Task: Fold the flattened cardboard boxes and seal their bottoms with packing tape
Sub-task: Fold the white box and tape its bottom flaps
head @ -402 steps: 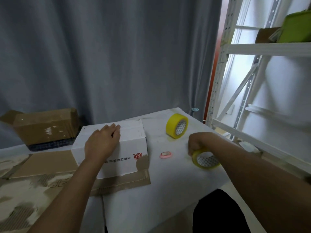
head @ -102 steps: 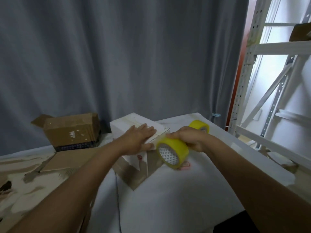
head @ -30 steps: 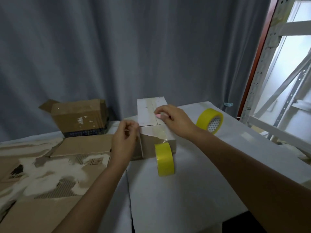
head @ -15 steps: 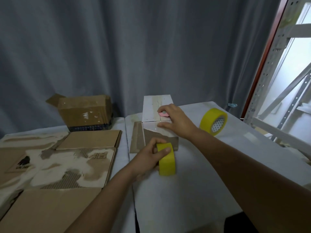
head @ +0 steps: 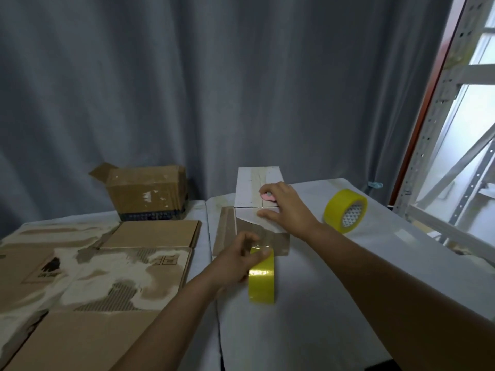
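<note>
Two bare forearms reach into the head view from the bottom edge, with no sleeves, cuffs or gloves showing on either. The left hand (head: 235,259) is bare, with no ring, watch or band visible at the wrist; its fingers are blurred. The right hand (head: 288,210) is likewise bare, wrist uncovered, nothing worn on the fingers that show. The right forearm fills the lower right corner, wide and near the camera. No clothing shows anywhere along the arms.
</note>
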